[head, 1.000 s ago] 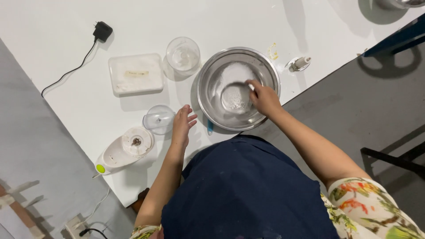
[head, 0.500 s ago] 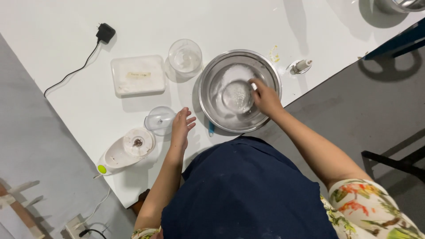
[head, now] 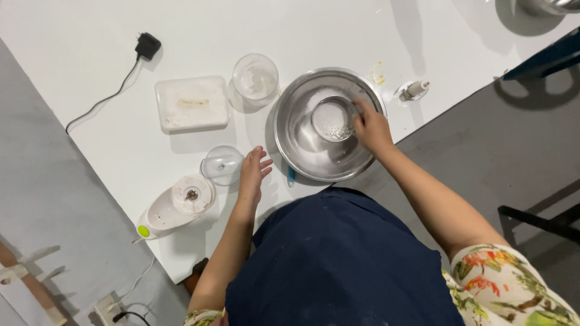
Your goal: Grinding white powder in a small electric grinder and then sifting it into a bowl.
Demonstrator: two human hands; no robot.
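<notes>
Metal vessel [head: 553,6] (top right) cropped by frame edge

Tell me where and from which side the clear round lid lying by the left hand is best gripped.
Probably by the small knob at the middle of the clear round lid, pinched from straight above. The lid lies flat on the white table, so its thin rim gives little purchase. The left hand rests just to its right, and the white appliance base crowds the near side.

no packages, labels, signs or screens visible on white table [head: 362,30].
</notes>
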